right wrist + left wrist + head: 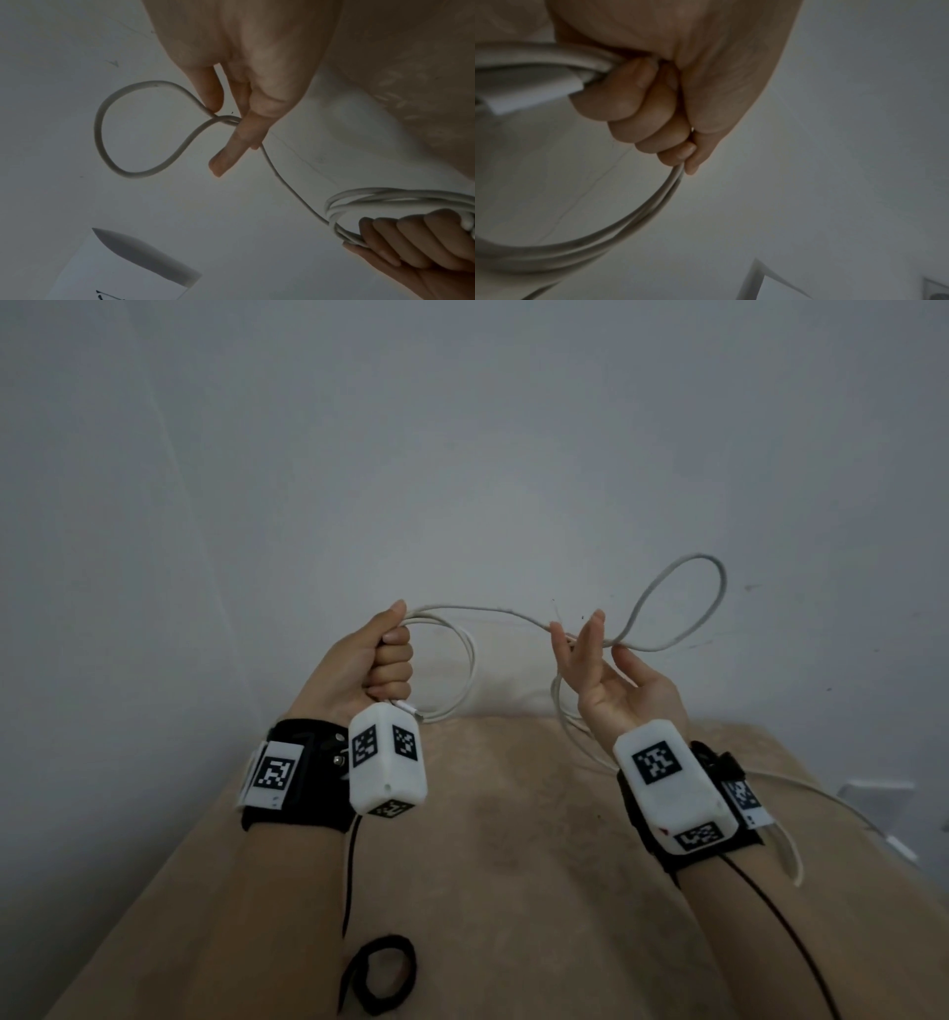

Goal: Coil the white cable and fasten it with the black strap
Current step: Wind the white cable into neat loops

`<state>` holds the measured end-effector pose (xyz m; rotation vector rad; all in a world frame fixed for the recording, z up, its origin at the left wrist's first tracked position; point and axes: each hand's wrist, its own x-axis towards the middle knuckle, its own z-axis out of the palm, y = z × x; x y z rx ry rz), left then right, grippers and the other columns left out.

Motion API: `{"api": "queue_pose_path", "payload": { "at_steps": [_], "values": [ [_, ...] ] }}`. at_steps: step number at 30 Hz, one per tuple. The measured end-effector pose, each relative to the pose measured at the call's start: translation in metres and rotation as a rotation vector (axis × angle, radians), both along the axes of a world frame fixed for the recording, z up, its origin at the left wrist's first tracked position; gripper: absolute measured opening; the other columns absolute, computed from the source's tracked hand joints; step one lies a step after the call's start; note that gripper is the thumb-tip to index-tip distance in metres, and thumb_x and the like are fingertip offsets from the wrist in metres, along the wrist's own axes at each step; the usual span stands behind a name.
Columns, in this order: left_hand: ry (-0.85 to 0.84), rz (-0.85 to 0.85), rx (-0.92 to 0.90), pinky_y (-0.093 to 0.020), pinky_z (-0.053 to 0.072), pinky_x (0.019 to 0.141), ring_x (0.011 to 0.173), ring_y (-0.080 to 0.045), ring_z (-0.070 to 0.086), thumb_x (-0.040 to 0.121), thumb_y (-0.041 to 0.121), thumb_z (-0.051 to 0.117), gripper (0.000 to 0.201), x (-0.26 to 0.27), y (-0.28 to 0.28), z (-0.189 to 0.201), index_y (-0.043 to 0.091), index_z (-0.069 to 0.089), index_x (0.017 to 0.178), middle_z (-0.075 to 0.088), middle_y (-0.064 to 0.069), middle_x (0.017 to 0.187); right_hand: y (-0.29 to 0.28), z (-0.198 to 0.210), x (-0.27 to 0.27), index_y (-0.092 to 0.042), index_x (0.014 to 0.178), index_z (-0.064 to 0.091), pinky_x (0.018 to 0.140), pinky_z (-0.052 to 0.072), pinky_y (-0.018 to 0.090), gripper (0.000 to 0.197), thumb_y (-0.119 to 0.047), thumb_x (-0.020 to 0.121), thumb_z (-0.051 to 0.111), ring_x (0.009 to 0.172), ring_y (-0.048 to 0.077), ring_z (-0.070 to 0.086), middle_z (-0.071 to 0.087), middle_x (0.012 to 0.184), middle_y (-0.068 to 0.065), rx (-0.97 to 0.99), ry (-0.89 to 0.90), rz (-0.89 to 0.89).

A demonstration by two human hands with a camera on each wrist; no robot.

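My left hand [387,660] is a fist round several turns of the white cable [488,611]. The coil [628,227] hangs below the fist, and a white plug [526,95] sticks out by the little finger. From the fist one strand runs right to my right hand [601,670]. That hand is held palm up with long fingers nearly straight. Its thumb tip and forefinger [244,132] pinch the spot where the cable crosses itself, and a free loop [100,132] stands out beyond them. The black strap [382,973] lies curled on the beige surface, near me and below the left wrist.
The beige cloth-covered surface [513,865] runs up to a pale grey wall. The cable's slack drops past my right wrist and trails to the right, ending in a white connector [898,845]. A white box [873,793] sits at the right edge.
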<state>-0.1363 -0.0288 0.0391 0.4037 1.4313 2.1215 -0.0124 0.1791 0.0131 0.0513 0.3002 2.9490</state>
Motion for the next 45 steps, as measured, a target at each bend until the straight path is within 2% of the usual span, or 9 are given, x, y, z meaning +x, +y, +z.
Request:
{"api": "queue_pose_path", "payload": {
  "at_steps": [6,8,15,21,25,31,38,42,45],
  "values": [
    [-0.002,0.002,-0.001,-0.015,0.011,0.03,0.026,-0.002,0.018,0.098,0.041,0.043,0.045,-0.001,-0.001,-0.001,0.021,0.03,0.059,0.02,0.011,0.038,-0.005,0.007,0.003,0.017,0.13,0.041,0.059,0.06,0.047,0.066,0.026,0.066,0.05,0.101,0.048,0.056,0.047,0.131,0.022,0.133,-0.094,-0.023],
    [-0.001,0.004,-0.002,-0.015,0.011,0.031,0.026,-0.002,0.018,0.098,0.041,0.043,0.046,0.0,-0.002,-0.001,0.021,0.03,0.059,0.02,0.011,0.038,-0.005,0.008,0.002,0.019,0.129,0.042,0.054,0.06,0.043,0.076,0.031,0.054,0.051,0.079,0.052,0.063,0.046,0.133,0.019,0.159,-0.07,-0.039],
    [-0.015,-0.001,0.026,-0.015,0.011,0.03,0.026,-0.002,0.018,0.097,0.041,0.045,0.047,0.001,-0.003,0.003,0.022,0.033,0.056,0.02,0.011,0.039,-0.001,-0.004,-0.009,0.006,0.105,0.061,0.031,0.041,0.015,0.058,0.016,0.049,0.069,0.04,0.011,0.052,0.066,0.087,0.022,0.485,-0.123,0.013],
    [0.113,0.058,-0.092,-0.015,0.01,0.032,0.03,-0.001,0.016,0.097,0.038,0.048,0.044,0.012,-0.003,0.012,0.022,0.031,0.06,0.02,0.011,0.042,-0.006,-0.012,-0.011,-0.001,0.103,0.065,0.035,0.032,0.017,0.017,-0.008,0.091,0.056,0.038,0.009,0.039,0.062,0.074,0.01,1.402,-0.583,-0.344],
    [0.219,0.184,-0.144,-0.013,0.011,0.031,0.031,-0.002,0.016,0.096,0.036,0.052,0.043,0.011,-0.011,0.019,0.022,0.032,0.061,0.022,0.012,0.042,-0.011,-0.009,-0.004,-0.016,0.117,0.065,0.077,0.044,0.027,0.038,-0.038,0.086,0.065,0.081,0.012,0.055,0.062,0.085,0.0,2.201,-0.857,-0.803],
    [0.095,0.365,0.05,-0.015,0.012,0.028,0.026,-0.003,0.015,0.097,0.039,0.049,0.044,0.003,-0.046,0.024,0.022,0.03,0.062,0.019,0.012,0.037,-0.006,0.004,0.008,-0.031,0.125,0.056,0.075,0.043,0.031,0.053,-0.054,0.078,0.068,0.091,0.014,0.057,0.059,0.099,-0.005,2.624,-0.84,-0.809],
    [0.063,0.405,0.105,-0.015,0.012,0.028,0.027,-0.005,0.016,0.097,0.041,0.048,0.044,0.002,-0.057,0.027,0.023,0.029,0.061,0.02,0.011,0.037,0.02,-0.006,0.005,-0.021,0.104,0.069,0.075,0.041,0.027,0.027,-0.028,0.078,0.075,0.088,0.016,0.06,0.062,0.081,-0.007,2.278,-0.803,-0.625],
    [0.128,0.209,-0.036,-0.014,0.011,0.028,0.027,-0.002,0.015,0.097,0.04,0.048,0.043,0.008,-0.031,0.026,0.023,0.029,0.062,0.019,0.012,0.04,0.01,0.0,0.003,-0.026,0.116,0.064,0.09,0.047,0.029,0.043,-0.034,0.076,0.077,0.104,0.012,0.06,0.065,0.107,-0.006,2.377,-0.545,-0.319],
    [0.203,0.084,-0.15,-0.014,0.007,0.033,0.029,0.0,0.014,0.098,0.038,0.047,0.043,0.018,-0.011,0.025,0.023,0.028,0.061,0.019,0.012,0.041,-0.004,0.002,0.001,-0.029,0.129,0.054,0.098,0.037,0.023,0.051,-0.035,0.081,0.072,0.116,0.002,0.049,0.057,0.121,-0.012,2.493,-0.456,-0.482]
  ]
}}
